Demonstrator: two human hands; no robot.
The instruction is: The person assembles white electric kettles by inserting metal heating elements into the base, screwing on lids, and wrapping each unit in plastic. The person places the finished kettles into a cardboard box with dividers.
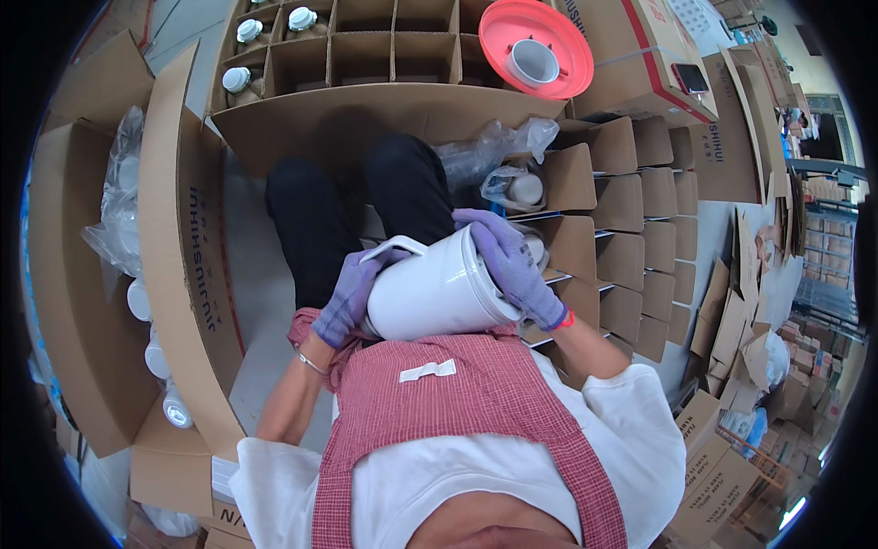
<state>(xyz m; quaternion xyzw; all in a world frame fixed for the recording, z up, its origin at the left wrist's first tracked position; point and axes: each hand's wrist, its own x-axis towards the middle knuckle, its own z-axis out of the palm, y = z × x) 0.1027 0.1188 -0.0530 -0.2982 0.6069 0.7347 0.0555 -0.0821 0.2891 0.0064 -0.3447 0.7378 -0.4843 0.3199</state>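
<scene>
A large white mug (430, 297) with a loop handle lies on its side across my lap. My left hand (346, 297), in a purple glove, is closed round its handle and base end. At the other end my right hand (512, 265), gloved too, wraps over the rim, where a lid-like ring shows. The fingertips under the mug are hidden. Just beyond my right hand, a white-topped container (525, 189) in clear plastic sits among the cardboard dividers (618, 206).
Ahead stands a divided carton (384, 102) with a few white-capped bottles (249, 30). A red round dish (494, 41) holding a white cup (532, 62) rests on its corner. An open carton (187, 274) with white containers is at left. A phone (690, 79) lies on a sealed box at right.
</scene>
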